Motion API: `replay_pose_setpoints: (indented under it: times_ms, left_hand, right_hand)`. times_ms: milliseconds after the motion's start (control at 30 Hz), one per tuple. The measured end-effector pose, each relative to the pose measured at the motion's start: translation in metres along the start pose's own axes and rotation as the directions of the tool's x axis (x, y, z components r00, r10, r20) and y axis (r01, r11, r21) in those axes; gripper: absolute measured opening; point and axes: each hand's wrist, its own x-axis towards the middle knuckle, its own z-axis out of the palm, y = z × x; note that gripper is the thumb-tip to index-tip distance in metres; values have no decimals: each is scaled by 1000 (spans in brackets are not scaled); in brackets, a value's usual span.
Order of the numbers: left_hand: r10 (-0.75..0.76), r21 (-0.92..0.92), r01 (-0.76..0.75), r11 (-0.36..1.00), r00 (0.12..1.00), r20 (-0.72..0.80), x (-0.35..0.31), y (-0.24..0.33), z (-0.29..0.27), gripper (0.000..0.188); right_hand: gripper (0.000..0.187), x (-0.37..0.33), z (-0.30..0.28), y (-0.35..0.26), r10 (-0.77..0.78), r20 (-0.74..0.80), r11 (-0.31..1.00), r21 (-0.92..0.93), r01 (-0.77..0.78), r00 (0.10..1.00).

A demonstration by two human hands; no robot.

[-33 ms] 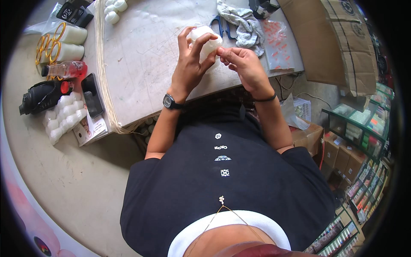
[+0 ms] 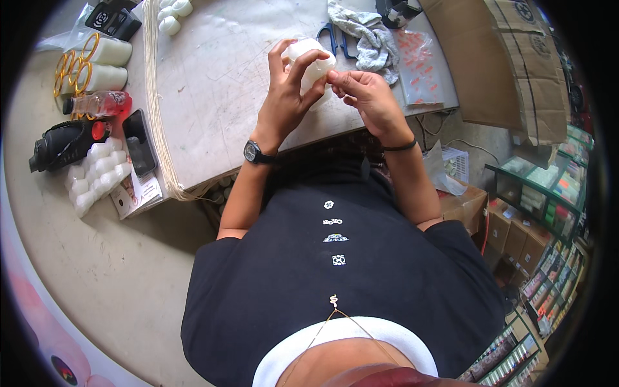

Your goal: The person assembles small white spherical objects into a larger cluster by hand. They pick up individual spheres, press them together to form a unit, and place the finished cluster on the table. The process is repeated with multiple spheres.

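Observation:
A white, rounded, waxy-looking piece [image 2: 305, 50] is held just above the near half of the table. My left hand [image 2: 284, 97] curls around it, fingers over its top and thumb along its near side; a dark watch is on that wrist. At the piece's lower right edge, my right hand [image 2: 365, 97] pinches with thumb and forefinger. What lies between those fingertips is too small to make out. Beyond the piece are blue-handled scissors [image 2: 330, 40], partly hidden, and a crumpled grey-white cloth [image 2: 371, 42].
A clear bag of orange pieces [image 2: 416, 68] lies right of the cloth, near a cardboard box [image 2: 477, 58]. Along the left run a bundle of pale cords [image 2: 155, 109], a phone [image 2: 138, 142], a red-liquid bottle [image 2: 106, 104], white bubble-shaped blocks [image 2: 97, 177] and gold-handled scissors [image 2: 84, 77].

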Motion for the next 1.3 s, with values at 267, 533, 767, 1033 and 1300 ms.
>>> replay_pose_setpoints:
  times_ms: [267,533,767,1033,1300]
  left_hand:
    - [-54,-80,53,995,998,-12,2,2,-10,42]
    - [-163,-156,156,975,986,-28,12,-9,-8,44]
    - [-110,-124,101,987,992,-62,3,-14,-4,42]
    - [-253,-423,227,877,967,-6,1,-4,0,56]
    - [-197,-266,185,946,980,-19,1,-5,-2,67]
  right_hand:
    - [49,20,16,21,-338,-134,891,-366,270,932]
    - [40,40,27,34,-676,-142,543,-759,359,723]
    - [29,50,-66,-31,-757,-518,653,-633,417,399]
    - [37,124,-176,-85,-333,-568,884,-465,40,752]
    - [26,160,-219,-82,-486,-477,873,-229,431,732]
